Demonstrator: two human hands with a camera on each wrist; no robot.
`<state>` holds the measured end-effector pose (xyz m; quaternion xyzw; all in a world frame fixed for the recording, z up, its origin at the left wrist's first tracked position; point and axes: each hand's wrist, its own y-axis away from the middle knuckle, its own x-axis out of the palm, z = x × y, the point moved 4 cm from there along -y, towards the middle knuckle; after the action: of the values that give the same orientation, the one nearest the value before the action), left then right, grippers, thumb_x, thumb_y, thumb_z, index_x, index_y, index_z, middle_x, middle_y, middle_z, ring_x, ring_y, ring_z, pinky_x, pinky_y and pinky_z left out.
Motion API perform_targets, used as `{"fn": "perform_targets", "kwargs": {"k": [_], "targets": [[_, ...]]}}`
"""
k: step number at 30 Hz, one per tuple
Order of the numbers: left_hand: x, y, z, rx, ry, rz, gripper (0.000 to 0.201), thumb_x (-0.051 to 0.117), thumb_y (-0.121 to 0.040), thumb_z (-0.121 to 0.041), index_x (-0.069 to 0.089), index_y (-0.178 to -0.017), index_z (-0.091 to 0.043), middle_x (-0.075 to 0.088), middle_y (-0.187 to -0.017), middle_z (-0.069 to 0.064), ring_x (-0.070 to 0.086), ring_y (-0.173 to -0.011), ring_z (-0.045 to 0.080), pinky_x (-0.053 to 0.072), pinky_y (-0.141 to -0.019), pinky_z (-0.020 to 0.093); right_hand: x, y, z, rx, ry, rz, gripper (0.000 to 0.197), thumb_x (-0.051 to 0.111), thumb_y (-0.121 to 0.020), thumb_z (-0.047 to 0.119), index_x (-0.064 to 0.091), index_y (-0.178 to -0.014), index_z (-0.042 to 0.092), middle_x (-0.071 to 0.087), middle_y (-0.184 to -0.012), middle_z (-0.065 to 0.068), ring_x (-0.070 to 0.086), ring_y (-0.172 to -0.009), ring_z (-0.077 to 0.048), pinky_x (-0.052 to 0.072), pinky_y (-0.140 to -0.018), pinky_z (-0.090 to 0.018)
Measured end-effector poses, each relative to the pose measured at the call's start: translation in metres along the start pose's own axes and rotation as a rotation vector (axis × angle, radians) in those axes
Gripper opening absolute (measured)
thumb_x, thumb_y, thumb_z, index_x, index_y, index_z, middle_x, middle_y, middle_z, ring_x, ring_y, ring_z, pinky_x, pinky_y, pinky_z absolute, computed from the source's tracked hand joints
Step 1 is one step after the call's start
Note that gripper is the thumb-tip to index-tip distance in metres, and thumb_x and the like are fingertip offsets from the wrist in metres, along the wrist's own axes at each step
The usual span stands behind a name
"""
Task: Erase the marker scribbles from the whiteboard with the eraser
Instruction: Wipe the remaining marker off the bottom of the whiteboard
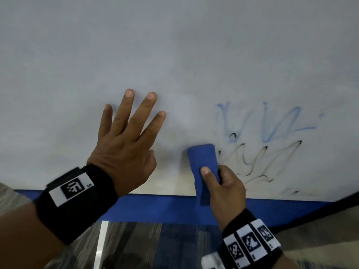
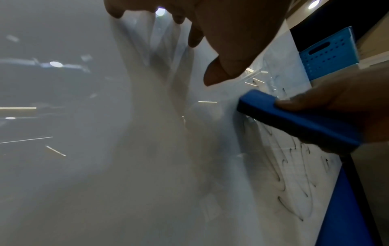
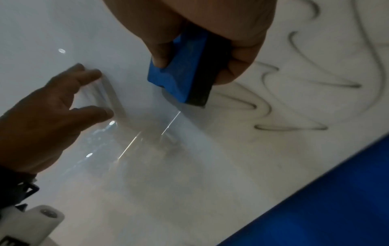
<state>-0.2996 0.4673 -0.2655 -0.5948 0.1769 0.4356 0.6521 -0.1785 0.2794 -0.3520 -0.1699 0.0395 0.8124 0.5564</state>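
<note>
Head view: right hand (image 1: 223, 188) grips the blue eraser (image 1: 203, 164) on the whiteboard (image 1: 174, 45); scribbles (image 1: 260, 144) lie just right of it. Left hand (image 1: 126, 144) spread flat, holding nothing.
Left wrist: eraser (image 2: 294, 119) pressed to the board.
Right wrist: felt face down. Mid-erase, I judge; next stroke should go rightward. No legible writing.

**What the views hide**

The right hand (image 1: 226, 188) covers the lower part of the eraser (image 1: 203, 162), so its near end is hidden. The black scribbles (image 1: 266, 164) toward the whiteboard's (image 1: 174, 45) lower right corner are smeared and unreadable. The blue basket (image 2: 329, 54) is cut off behind the right hand in the left wrist view.
</note>
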Motion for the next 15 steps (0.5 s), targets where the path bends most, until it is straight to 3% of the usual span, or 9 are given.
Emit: {"fn": "perform_targets", "kwargs": {"k": [3,8,11,15], "targets": [[0.002,0.001,0.002,-0.006,-0.001,0.002,0.089,0.076,-0.067,-0.019,0.047,-0.151,-0.011,0.023,-0.167,0.015,0.015,-0.154,0.047,0.024,-0.114,0.072,-0.007,-0.005,0.015,-0.067,-0.009,-0.038,0.049,0.062,-0.084,0.049,0.051,-0.068,0.004,0.051,-0.060,-0.007,0.042,-0.054,-0.009,0.037,-0.051,-0.023],[0.007,0.001,-0.002,-0.041,0.032,-0.004,0.084,0.066,-0.073,-0.027,0.042,-0.152,-0.012,0.020,-0.168,0.015,0.012,-0.154,0.048,0.022,-0.116,0.071,-0.035,-0.041,0.085,-0.280,-0.224,-0.148,0.028,0.064,-0.091,0.037,0.058,-0.070,0.018,0.051,-0.059,0.015,0.045,-0.055,0.000,0.038,-0.053,-0.016],[0.008,0.002,-0.007,-0.074,0.059,-0.022,0.083,0.067,-0.074,-0.027,0.044,-0.151,-0.011,0.020,-0.168,0.017,0.012,-0.154,0.050,0.020,-0.117,0.071,-0.026,-0.033,0.056,-0.216,-0.203,-0.132,0.033,0.063,-0.091,0.035,0.048,-0.063,0.027,0.049,-0.056,0.018,0.043,-0.053,0.001,0.035,-0.053,-0.012],[0.014,-0.001,-0.015,0.010,0.020,-0.053,0.082,0.070,-0.072,-0.020,0.049,-0.152,-0.015,0.026,-0.166,0.018,0.016,-0.150,0.055,0.019,-0.115,0.075,-0.003,-0.011,-0.007,-0.047,-0.051,0.079,0.033,0.065,-0.086,0.041,0.057,-0.069,0.014,0.053,-0.058,0.007,0.047,-0.055,-0.003,0.039,-0.056,-0.020]]}}
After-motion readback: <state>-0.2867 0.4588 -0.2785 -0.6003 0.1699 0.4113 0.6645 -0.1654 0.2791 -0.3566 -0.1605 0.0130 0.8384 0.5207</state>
